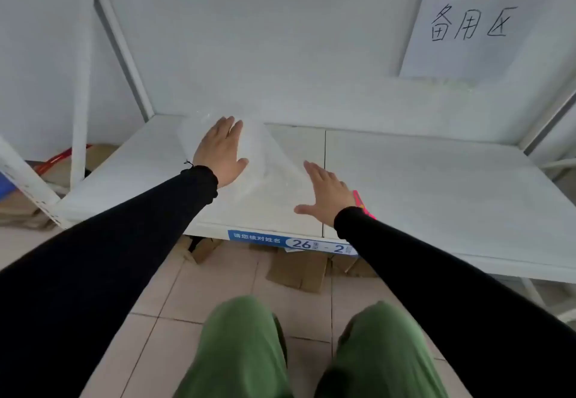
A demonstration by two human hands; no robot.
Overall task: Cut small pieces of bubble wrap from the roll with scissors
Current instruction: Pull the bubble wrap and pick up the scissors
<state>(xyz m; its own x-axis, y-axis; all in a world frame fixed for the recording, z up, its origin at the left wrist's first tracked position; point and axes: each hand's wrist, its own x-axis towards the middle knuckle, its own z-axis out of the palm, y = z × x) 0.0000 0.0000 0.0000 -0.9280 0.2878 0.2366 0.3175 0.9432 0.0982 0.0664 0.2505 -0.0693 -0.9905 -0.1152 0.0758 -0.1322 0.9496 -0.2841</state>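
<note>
A clear roll of bubble wrap (pixel 255 145) lies on the white shelf (pixel 420 185), its loose sheet (pixel 274 191) spread toward the front edge. My left hand (pixel 219 151) rests flat on the roll with fingers apart. My right hand (pixel 327 195) presses flat on the sheet's near right part, fingers spread. Pink-handled scissors (pixel 363 206) lie on the shelf just right of my right wrist, mostly hidden by the sleeve.
A blue label strip (pixel 290 243) runs along the shelf's front edge. Flattened cardboard (pixel 299 268) lies on the tiled floor under the shelf. White rack posts (pixel 81 85) stand at the left. A handwritten paper sign (pixel 464 32) hangs on the back wall.
</note>
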